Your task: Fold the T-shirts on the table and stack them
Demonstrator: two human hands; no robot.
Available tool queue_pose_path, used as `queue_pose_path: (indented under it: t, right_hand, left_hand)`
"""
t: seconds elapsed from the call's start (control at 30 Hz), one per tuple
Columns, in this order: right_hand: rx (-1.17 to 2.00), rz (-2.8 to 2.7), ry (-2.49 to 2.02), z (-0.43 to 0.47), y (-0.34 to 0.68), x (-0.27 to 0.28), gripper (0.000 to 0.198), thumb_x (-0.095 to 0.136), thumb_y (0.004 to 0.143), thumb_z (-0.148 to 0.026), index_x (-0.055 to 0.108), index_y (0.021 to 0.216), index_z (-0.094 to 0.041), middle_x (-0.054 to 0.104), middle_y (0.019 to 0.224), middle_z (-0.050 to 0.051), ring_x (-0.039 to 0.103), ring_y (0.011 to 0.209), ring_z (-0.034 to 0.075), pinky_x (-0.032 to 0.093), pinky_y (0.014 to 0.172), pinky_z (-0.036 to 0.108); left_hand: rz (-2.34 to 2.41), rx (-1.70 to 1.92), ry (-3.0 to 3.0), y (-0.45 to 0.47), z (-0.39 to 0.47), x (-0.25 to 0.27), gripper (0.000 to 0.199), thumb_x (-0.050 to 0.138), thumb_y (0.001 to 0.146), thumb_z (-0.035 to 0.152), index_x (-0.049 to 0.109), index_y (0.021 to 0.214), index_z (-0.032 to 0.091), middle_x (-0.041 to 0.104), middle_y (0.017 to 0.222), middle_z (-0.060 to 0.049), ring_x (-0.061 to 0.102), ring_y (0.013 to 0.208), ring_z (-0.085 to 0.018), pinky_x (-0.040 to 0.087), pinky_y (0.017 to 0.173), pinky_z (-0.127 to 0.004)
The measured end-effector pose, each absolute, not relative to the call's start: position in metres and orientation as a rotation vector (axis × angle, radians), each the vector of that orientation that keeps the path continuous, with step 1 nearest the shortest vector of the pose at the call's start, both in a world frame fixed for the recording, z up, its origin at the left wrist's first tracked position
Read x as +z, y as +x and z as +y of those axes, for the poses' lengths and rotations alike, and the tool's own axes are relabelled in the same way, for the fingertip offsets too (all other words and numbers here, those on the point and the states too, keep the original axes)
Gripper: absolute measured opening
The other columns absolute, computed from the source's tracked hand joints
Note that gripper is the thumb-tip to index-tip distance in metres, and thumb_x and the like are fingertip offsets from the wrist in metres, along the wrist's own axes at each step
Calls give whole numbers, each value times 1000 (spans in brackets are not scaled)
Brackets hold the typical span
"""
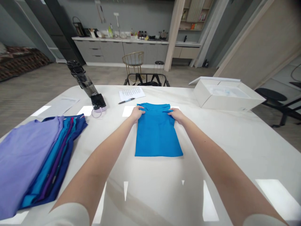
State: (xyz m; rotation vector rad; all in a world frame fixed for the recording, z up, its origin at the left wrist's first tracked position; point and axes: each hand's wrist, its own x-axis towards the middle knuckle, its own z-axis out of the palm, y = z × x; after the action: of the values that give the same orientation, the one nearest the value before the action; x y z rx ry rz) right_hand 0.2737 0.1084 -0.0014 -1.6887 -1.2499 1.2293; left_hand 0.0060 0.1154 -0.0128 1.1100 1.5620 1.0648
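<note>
So, far left I see stack of folded garments point(53, 164), lilac one point(27, 152) on top. Then pen point(126, 100) beside printed sheet point(133, 93), toward far side of white table point(225, 138). Next, left hand point(136, 113), thumb and fingers pinching upper left of blue garment point(158, 135), which lies folded mid-table. Right hand point(177, 115) pinches its upper right. Farther right, I spot open white box point(231, 102), well apart from hands.

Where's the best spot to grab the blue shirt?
Probably the side edges near the two far corners, one hand coming in from each side. The blue shirt lies flat on the table, so its edges look easiest to pinch. The left hand and right hand hold it there.
</note>
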Motion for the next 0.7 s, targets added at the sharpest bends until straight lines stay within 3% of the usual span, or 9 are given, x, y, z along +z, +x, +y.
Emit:
queue_pose_path:
  t: [0.1, 0.23, 0.37, 0.5, 0.63, 0.7]
  right_hand:
    - [1082, -1358, -1568, 121, 275, -2, 22, 68, 65, -20, 69, 87, -20, 61, 65, -4, 49, 59, 13, 39, 57, 25]
    - [1063, -1368, -1336, 147, 275, 13, 33, 68, 71, -29, 69, 102, -20, 67, 81, -1, 57, 72, 16, 46, 67, 27]
    - [891, -1388, -1507, 175, 271, 3, 42, 63, 77, -24, 66, 118, -20, 70, 96, 4, 61, 81, 20, 51, 80, 34]
    - [571, -1594, -1742, 181, 264, -21, 45, 59, 82, -15, 64, 126, -21, 70, 116, 11, 63, 106, 27, 48, 97, 42]
    - [454, -1650, -1821, 173, 257, -24, 40, 47, 91, -14, 65, 126, -22, 69, 123, 13, 61, 116, 29, 47, 100, 44]
    - [357, -1611, -1930, 168, 254, -19, 43, 44, 94, -17, 60, 134, -22, 67, 126, 15, 60, 118, 32, 46, 101, 49]
  left_hand:
    - [1419, 1208, 1328, 5, 125, -5, 27, 69, 69, 14, 71, 96, 19, 65, 86, -1, 61, 78, -17, 52, 78, -32]
    - [1179, 1321, 1347, 4, 151, 16, 33, 65, 79, 19, 67, 112, 22, 66, 94, -2, 63, 85, -18, 54, 81, -33]
    - [1514, 1229, 1277, 4, 173, 5, 44, 63, 81, 12, 60, 125, 19, 64, 105, -8, 64, 93, -23, 55, 89, -40]
    - [1729, 1228, 1656, 6, 172, -19, 49, 55, 77, 0, 60, 122, 20, 54, 132, -12, 59, 115, -26, 46, 107, -43]
    - [1744, 1198, 1788, 6, 164, -24, 44, 45, 78, -3, 65, 107, 22, 57, 127, -9, 62, 109, -24, 50, 102, -41]
    - [1836, 1241, 1766, 7, 161, -20, 47, 42, 78, -4, 64, 112, 21, 56, 131, -11, 60, 117, -26, 48, 105, -42]
